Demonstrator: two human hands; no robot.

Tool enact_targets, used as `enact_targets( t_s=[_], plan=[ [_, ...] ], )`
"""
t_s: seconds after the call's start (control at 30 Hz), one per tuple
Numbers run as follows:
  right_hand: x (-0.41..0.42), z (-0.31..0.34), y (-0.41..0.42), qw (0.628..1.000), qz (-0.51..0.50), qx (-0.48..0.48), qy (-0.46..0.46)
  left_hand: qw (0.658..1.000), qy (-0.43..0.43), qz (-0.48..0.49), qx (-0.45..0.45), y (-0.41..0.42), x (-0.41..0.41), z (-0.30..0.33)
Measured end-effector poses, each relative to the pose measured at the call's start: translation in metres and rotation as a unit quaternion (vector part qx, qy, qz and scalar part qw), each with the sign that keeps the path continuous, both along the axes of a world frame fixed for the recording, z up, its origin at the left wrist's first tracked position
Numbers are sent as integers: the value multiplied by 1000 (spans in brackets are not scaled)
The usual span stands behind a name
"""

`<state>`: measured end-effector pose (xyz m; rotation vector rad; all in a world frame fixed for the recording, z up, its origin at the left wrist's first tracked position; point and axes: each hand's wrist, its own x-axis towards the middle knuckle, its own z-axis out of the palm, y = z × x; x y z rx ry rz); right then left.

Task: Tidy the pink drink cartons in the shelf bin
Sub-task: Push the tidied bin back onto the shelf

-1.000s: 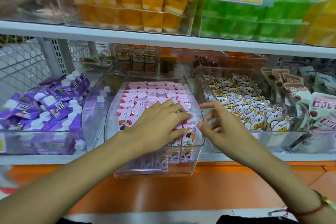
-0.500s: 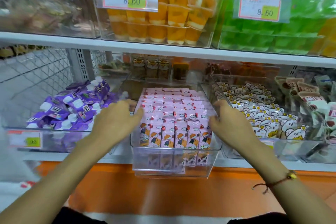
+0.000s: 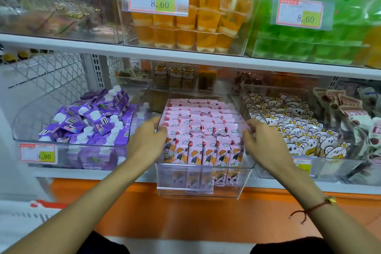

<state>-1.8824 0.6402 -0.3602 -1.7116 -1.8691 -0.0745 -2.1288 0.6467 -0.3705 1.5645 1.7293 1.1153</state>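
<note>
A clear plastic bin (image 3: 203, 188) sticks out over the front edge of the lower shelf. It is packed with rows of pink drink cartons (image 3: 201, 128) that stand upright, each with a cartoon child on the front. My left hand (image 3: 147, 143) grips the bin's left wall, fingers curled over its rim. At the right wall, my right hand (image 3: 262, 142) holds the rim in the same way. Both hands touch the bin, not the cartons.
Left of it stands a clear bin of purple cartons (image 3: 90, 121) with a 9.90 tag. On the right is a bin of white bear-print packs (image 3: 296, 132). The upper shelf (image 3: 185, 55) carries orange jelly cups (image 3: 195, 20) and green jelly cups (image 3: 321, 27). Below runs an orange panel (image 3: 185, 216).
A second ago my left hand lay on the pink cartons and my right hand hovered beside them. Both have since moved out to the bin's side walls and grip them.
</note>
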Motion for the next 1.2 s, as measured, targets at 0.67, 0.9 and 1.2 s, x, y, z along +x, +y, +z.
enact_targets(
  t_s=[0.67, 0.9, 1.2],
  plan=[
    [-4, 25, 27, 997, -4, 68, 29, 992, -53, 74, 92, 30, 0, 29],
    [-2, 6, 1, 999, -9, 25, -30, 997, 6, -20, 80, 13, -9, 3],
    [-51, -34, -68, 984, 112, 73, -118, 1000, -4, -23, -14, 11, -11, -2]
  ],
)
